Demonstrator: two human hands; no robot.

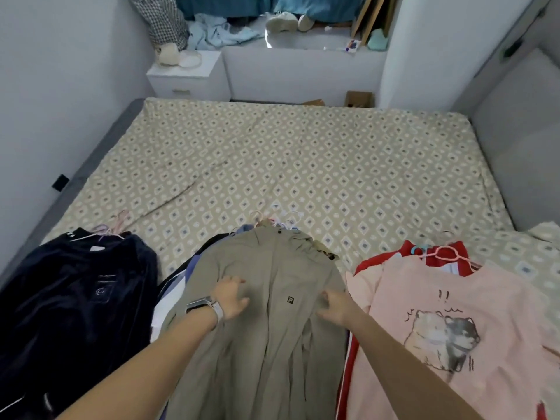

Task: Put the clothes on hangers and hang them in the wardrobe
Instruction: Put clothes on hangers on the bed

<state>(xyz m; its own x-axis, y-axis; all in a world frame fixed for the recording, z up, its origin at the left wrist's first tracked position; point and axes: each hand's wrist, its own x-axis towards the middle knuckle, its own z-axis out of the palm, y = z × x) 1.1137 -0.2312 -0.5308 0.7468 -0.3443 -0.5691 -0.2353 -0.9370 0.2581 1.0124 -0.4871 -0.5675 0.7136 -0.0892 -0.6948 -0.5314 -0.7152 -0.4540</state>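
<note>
Both hands are down on the khaki jacket (272,298), top of the middle pile at the near edge of the bed (303,165). The left hand (231,297) rests with fingers loosely curled on the chest; the right hand (335,307) seems to pinch the fabric, though I can't be certain. Lift carelessly and the hangers (272,222) bunched at the collar could snag, dragging the garments underneath along.

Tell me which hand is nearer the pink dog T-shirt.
Right. The right hand rests on the khaki jacket close beside the pink dog T-shirt; the left hand lies farther off, across the jacket's front.
</note>
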